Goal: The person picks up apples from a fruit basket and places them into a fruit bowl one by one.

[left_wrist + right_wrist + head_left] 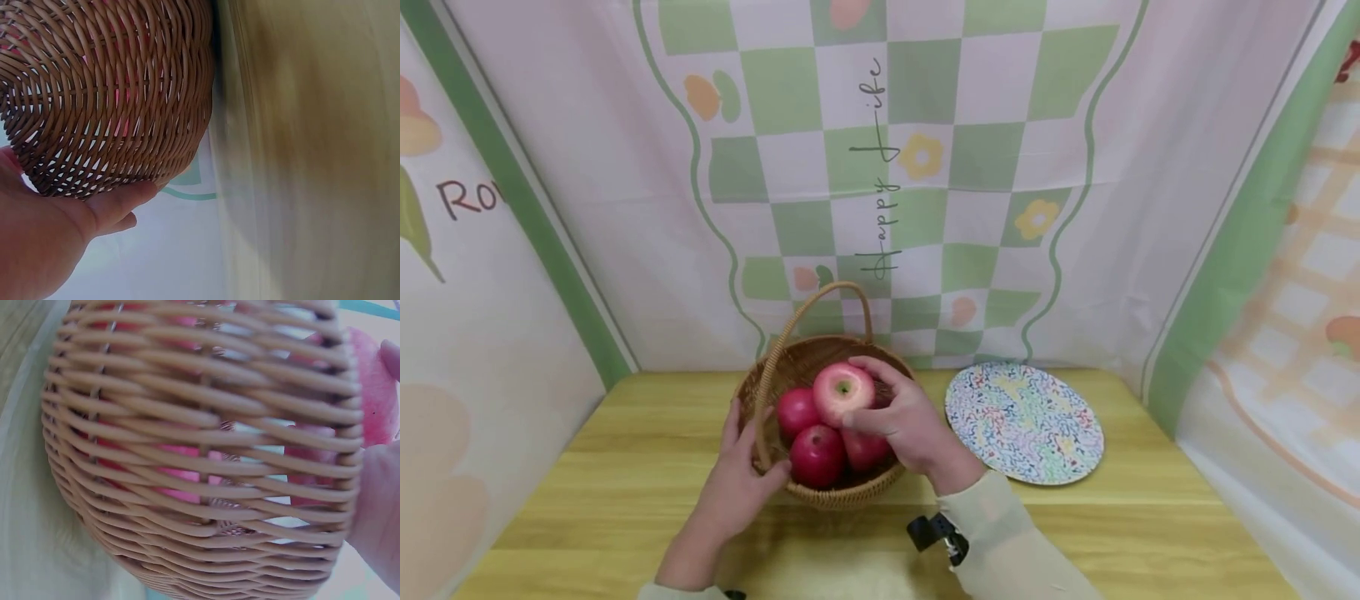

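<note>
A brown wicker basket (842,500) with an arched handle (775,354) stands on the table. Inside lie dark red apples (817,458), partly covering one another. My right hand (917,425) holds a paler pink-red apple (832,398) over them, thumb on its near side, fingers on its far side. In the right wrist view, that apple (375,390) shows past the basket's rim beside the hand. My left hand (737,479) grips the basket's left side by the handle's base, thumb at the rim. The left wrist view shows its fingers (122,203) along the outer wicker wall (112,94).
A round, flat, multicoloured speckled mat or plate (1026,425) lies right of the basket on the wood-grain table (647,467). A green-and-white checked cloth (917,208) hangs behind, with printed cloths at both sides. A black strap (936,533) hangs by the right sleeve.
</note>
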`<state>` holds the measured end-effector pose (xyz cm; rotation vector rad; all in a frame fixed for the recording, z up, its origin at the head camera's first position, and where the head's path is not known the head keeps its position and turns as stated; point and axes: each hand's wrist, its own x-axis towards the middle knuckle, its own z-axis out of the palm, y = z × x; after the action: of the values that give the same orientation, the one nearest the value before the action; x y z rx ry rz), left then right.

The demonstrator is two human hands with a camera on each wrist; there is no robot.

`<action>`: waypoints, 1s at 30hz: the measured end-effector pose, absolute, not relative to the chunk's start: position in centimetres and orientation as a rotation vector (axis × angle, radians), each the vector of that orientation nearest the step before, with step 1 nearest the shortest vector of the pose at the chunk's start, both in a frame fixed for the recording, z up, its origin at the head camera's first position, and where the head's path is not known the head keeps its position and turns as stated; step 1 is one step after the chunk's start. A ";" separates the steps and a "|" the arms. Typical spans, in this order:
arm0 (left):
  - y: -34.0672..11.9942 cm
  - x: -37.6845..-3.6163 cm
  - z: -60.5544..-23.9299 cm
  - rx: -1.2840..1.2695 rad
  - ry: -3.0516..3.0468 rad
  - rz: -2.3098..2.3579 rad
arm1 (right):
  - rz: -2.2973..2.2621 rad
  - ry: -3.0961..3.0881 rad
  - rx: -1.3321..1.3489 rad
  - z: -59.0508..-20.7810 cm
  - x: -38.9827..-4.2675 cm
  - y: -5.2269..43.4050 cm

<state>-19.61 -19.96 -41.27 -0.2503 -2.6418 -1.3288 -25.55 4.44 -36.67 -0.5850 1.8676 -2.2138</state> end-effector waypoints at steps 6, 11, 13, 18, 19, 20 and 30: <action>-20.0 -19.7 -41.4 -0.246 -2.633 -1.347 | -2.190 1.694 -0.549 -35.8 -24.9 5.4; -20.1 -19.8 -41.5 -0.244 -2.632 -1.338 | -2.198 1.567 -0.520 -35.0 -24.2 7.0; -20.2 -19.8 -41.5 -0.246 -2.628 -1.345 | -2.204 1.545 -0.516 -34.7 -24.0 7.7; -20.4 -19.8 -41.6 -0.251 -2.629 -1.340 | -2.223 1.501 -0.474 -34.4 -23.7 10.3; -20.4 -19.8 -41.6 -0.251 -2.631 -1.338 | -2.228 1.490 -0.465 -34.4 -23.6 10.9; -20.4 -19.8 -41.6 -0.251 -2.631 -1.337 | -2.232 1.481 -0.453 -34.4 -23.6 11.6; -20.4 -20.0 -41.7 -0.231 -2.641 -1.364 | -2.231 1.554 -0.305 -35.4 -24.3 19.3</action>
<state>-20.03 -20.42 -41.73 -0.2306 -2.6407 -1.3637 -24.30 19.30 -35.37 -0.3049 1.5540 -2.2315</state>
